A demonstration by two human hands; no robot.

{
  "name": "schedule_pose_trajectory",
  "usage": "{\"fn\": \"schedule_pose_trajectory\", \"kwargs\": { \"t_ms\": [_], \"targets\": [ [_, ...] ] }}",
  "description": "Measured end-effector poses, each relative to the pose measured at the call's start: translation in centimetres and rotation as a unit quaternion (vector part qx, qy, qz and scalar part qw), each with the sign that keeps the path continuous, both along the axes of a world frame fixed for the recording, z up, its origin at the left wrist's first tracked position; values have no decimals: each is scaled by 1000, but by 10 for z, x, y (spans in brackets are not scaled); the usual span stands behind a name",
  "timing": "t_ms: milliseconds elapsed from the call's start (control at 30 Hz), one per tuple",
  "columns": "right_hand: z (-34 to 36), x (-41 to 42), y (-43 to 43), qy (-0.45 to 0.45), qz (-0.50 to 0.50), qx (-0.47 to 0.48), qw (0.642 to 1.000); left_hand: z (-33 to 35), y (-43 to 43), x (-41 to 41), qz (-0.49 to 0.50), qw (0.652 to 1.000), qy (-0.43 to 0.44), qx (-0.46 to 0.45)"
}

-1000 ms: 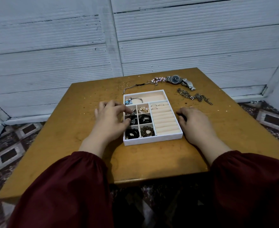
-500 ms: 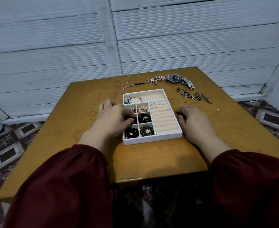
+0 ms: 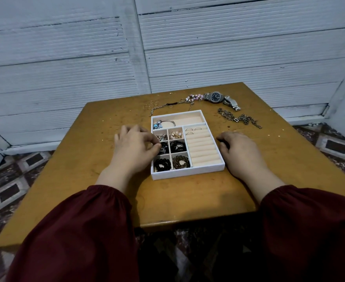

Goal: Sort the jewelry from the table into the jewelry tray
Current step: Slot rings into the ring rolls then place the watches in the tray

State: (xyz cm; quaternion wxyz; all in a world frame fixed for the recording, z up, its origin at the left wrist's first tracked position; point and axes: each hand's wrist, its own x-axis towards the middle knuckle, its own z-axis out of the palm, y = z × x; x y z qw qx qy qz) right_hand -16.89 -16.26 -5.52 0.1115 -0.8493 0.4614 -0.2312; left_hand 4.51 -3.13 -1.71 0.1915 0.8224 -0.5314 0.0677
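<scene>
This looks like a plain room in a home rather than a shop or workshop. A worn wooden table (image 3: 188, 197) stands close to a wall of white ribbed panels (image 3: 228, 47) that rises well beyond the fingertips of the left hand (image 3: 135, 148) and the right hand (image 3: 240, 152). Outward of both sets of fingers, past the table's edges, lies a patterned tiled floor (image 3: 10, 192). Personal pieces lie just beyond the fingertips: a wristwatch (image 3: 216, 97), a chain (image 3: 238, 119), loose rings (image 3: 153, 103); a small jewelry tray (image 3: 188, 173) sits between the fingers.

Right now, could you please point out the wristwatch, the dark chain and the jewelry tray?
wristwatch (image 3: 217, 96): head view, dark dial.
dark chain (image 3: 237, 119): head view, middle links.
jewelry tray (image 3: 188, 173): head view, near white wall.
</scene>
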Motion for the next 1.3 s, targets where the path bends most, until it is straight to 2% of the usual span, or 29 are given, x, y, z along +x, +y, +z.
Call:
{"fn": "schedule_pose_trajectory", "kwargs": {
  "t_ms": [200, 500, 567, 700, 767, 967, 1100, 1300],
  "targets": [
    [2, -1, 2, 5, 0, 0, 1000, 0, -1, -6, 11, 1000, 12, -4],
    [7, -1, 5, -18, -6, 14, 1000, 8, -7, -26, -15, 991, 74, -108],
    [7, -1, 4, -38, -11, 18, 999, 8, -9, -32, -35, 986, 89, -138],
    [11, -5, 5, -137, -41, 21, 989, 8, -15, -43, -76, 975, 114, -176],
    [14, -7, 7, -151, -43, 0, 988, 9, -18, -46, -98, 969, 127, -188],
    [42, 10, 8, -175, -9, -34, 984, 18, -33, -47, -135, 941, 242, -196],
    [61, 35, -3, -185, 41, -67, 980, 20, -50, -34, -138, 914, 288, -249],
    [67, 79, -33, -122, 103, -71, 985, 12, -76, 10, -86, 887, 340, -300]
  ]
}}
